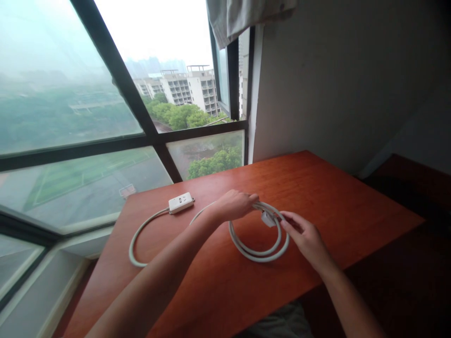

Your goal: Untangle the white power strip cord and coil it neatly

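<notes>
A white extension cord lies on the red-brown wooden table (pixel 317 188). Its socket block (pixel 181 203) rests at the table's far left. The cable runs from it in a wide arc (pixel 136 239) and ends in a coil (pixel 259 251) of two or three loops near the middle. My left hand (pixel 234 205) is closed over the top of the coil, gripping the cable. My right hand (pixel 306 237) touches the coil's right side, its fingers close by the white plug (pixel 268 218) with a dark bit at the fingertips.
A large window with dark frames (pixel 155 138) stands behind the table, looking out on buildings and trees. A grey wall (pixel 334 80) rises on the right. A light curtain (pixel 243 16) hangs at the top. Dark furniture (pixel 416 188) sits at the right.
</notes>
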The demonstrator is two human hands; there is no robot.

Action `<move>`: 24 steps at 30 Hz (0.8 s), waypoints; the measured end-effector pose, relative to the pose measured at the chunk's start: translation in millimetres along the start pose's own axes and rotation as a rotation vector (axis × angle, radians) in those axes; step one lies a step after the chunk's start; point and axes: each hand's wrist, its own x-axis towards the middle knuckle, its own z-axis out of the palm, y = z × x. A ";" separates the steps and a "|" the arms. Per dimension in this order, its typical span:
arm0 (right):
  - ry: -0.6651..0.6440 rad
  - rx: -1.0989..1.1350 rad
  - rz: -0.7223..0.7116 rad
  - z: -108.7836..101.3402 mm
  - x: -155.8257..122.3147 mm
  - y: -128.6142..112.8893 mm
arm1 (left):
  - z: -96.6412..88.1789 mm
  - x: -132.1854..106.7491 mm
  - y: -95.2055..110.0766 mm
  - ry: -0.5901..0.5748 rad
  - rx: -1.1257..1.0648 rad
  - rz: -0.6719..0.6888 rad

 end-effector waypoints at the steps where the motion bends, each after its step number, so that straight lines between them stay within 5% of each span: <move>1: 0.023 0.037 0.007 0.4 1.8 -1.1 | -5.7 0.4 -1.1 0.016 -0.022 -0.019; 8: 0.078 0.216 -0.021 12.4 25.3 -14.3 | -50.7 1.8 -8.9 0.223 -0.322 -0.085; 16: 0.120 0.322 -0.200 10.7 59.7 -59.4 | -95.0 -7.1 -16.6 -0.029 -0.983 -0.200; 24: 0.209 0.407 -0.275 17.7 80.6 -80.7 | -99.4 -19.9 -15.7 0.066 -1.422 -0.206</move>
